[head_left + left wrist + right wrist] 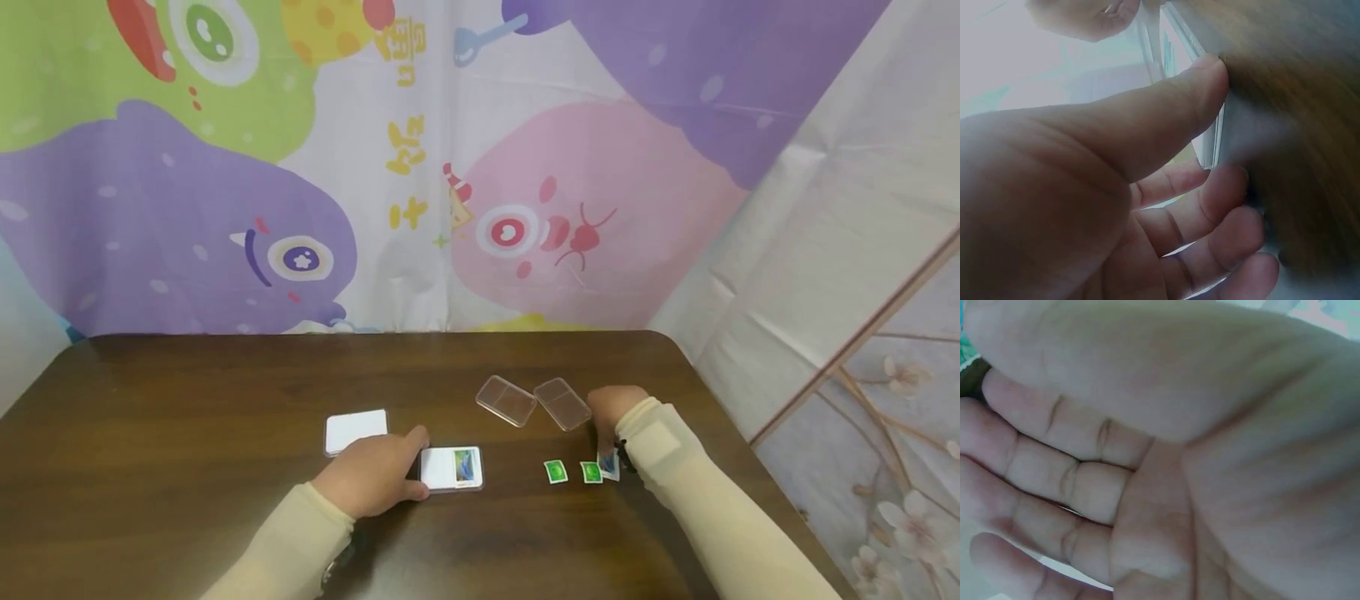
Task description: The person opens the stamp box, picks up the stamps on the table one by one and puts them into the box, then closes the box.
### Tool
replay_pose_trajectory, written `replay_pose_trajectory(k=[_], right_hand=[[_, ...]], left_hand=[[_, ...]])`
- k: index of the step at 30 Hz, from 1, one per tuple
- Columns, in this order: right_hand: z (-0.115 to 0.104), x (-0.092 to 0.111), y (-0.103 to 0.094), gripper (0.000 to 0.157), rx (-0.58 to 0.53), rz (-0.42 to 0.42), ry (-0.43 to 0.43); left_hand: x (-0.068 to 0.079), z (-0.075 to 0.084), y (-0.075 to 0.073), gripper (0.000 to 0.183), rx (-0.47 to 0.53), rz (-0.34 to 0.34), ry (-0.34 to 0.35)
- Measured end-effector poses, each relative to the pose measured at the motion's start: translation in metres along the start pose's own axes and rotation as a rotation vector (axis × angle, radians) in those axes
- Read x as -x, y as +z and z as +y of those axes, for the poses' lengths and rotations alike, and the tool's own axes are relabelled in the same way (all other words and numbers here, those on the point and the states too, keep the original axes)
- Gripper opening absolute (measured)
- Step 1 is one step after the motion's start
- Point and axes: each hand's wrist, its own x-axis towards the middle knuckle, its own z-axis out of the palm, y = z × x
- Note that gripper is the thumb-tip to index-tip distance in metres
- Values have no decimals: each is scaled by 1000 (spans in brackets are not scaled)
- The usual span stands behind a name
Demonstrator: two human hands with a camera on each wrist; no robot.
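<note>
My left hand (pixel 378 473) grips the left end of a clear plastic case (pixel 452 490) between thumb and fingers. A white insert (pixel 437 469) fills the case's left part, and a small blue-green picture stamp (pixel 467 467) lies in its right part. In the left wrist view, the thumb (pixel 1179 94) lies across the case's edge. At the right, my right hand (pixel 617 408) reaches down to a bluish stamp (pixel 610 467), partly hidden by the hand and wrist. Whether its fingertips pinch that stamp is hidden. Two green stamps (pixel 555 472) lie just left of it.
Two clear, divided plastic pieces (pixel 506 401) lie behind the stamps, close to my right hand. A white-filled case (pixel 356 430) sits behind my left hand. The brown wooden table (pixel 225 383) ends at a cartoon-printed cloth (pixel 397 275).
</note>
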Motion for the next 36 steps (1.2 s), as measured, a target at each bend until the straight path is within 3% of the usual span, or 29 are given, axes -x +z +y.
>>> replay_pose_trajectory(k=[9, 17, 19, 21, 26, 32, 36], right_hand=[[-11, -11, 0, 26, 115, 71, -23], [-11, -16, -2, 32, 57, 69, -15], [-11, -19, 0, 27, 10, 77, -29], [-11, -23, 3, 23, -106, 53, -57], [-13, -34, 10, 31, -361, -17, -98], [-14, -33, 5, 24, -358, 21, -159], [-18, -24, -3, 22, -319, 28, -139]], left_hand=[[2, -1, -1, 45, 5, 5, -1], [3, -2, 0, 44, 2, 17, -4], [3, -2, 1, 45, -1, 21, 2], [3, -2, 1, 44, -1, 26, 10], [4, -1, 1, 44, 11, 33, 12], [4, 1, 1, 44, 10, 19, -10], [3, 2, 1, 44, 7, 15, -15]])
